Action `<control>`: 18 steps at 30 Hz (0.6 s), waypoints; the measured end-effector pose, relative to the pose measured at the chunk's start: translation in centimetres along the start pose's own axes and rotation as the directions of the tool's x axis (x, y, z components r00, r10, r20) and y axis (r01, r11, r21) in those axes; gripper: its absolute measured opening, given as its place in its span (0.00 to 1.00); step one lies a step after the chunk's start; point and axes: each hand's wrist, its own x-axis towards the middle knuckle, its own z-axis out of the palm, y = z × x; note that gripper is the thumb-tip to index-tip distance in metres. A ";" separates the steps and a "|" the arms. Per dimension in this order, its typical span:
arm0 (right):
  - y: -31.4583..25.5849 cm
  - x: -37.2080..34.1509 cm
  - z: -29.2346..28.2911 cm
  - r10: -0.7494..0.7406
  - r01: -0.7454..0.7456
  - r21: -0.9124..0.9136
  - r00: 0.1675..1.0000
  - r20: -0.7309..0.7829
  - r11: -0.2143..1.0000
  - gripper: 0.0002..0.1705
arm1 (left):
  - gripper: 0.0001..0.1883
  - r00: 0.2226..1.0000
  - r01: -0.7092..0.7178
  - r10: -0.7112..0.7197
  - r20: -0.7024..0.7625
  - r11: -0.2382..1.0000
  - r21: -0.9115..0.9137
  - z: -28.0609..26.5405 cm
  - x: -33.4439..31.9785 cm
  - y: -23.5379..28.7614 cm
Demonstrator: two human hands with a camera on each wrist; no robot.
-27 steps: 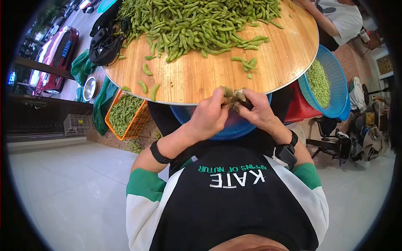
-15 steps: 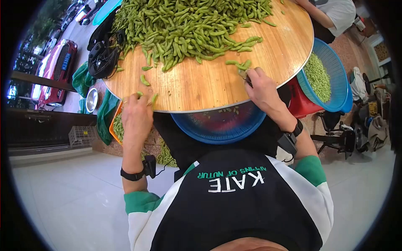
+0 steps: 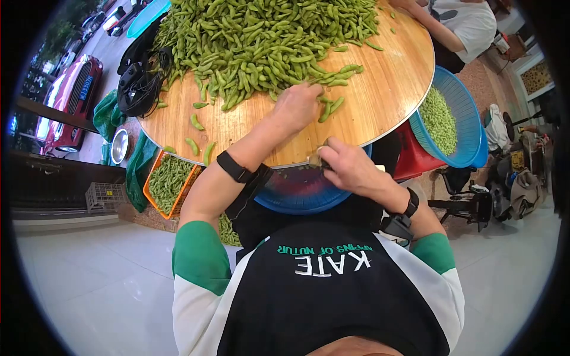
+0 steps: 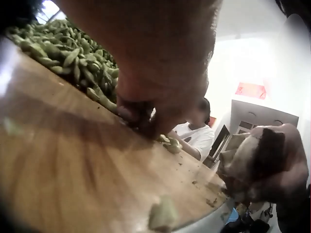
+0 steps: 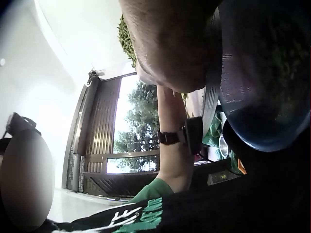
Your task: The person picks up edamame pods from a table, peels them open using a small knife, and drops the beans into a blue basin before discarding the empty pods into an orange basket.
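A heap of green soybean pods [image 3: 249,53] covers the far half of the round wooden table [image 3: 380,101]. My left hand [image 3: 297,110] reaches across to the heap's near edge, fingers bent down beside a few loose pods [image 3: 332,108]. In the left wrist view, fingertips of the left hand [image 4: 160,92] are right at the tabletop; what lies between them is hidden. My right hand [image 3: 350,167] is at the near rim, fingers curled, a beige wrap [image 4: 238,160] and black band [image 4: 269,153] on its fingers. I cannot tell whether it holds a pod.
Below the rim, a blue basin [image 3: 303,202] sits at the lap. Shelled beans fill part of a blue basket [image 3: 469,118] on a red stool [image 3: 412,154]. An orange crate [image 3: 178,202] of pods stands left; a black cable bundle [image 3: 139,86] lies on the table. Another person [image 3: 457,29] sits right.
The hands part from their meeting point. My left hand goes to the left rim, then across to the loose pods by the heap. My right hand reaches those pods, then returns to the rim.
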 end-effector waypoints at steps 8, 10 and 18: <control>-0.1 0.1 0.8 -0.104 0.142 0.233 0.980 -0.167 0.962 0.16 | 0.09 0.963 0.267 -0.269 0.024 0.932 -0.244 -4.3 -1.7 0.1; 0.2 0.4 0.7 0.161 -0.113 0.448 0.985 -0.070 0.887 0.09 | 0.11 0.960 0.279 -0.277 0.041 0.940 -0.198 -4.4 -2.3 -0.1; 0.1 0.6 -0.2 0.449 -0.369 0.857 0.874 0.188 0.359 0.20 | 0.10 0.991 0.095 -0.090 -0.104 0.994 0.050 -1.7 -3.0 -1.2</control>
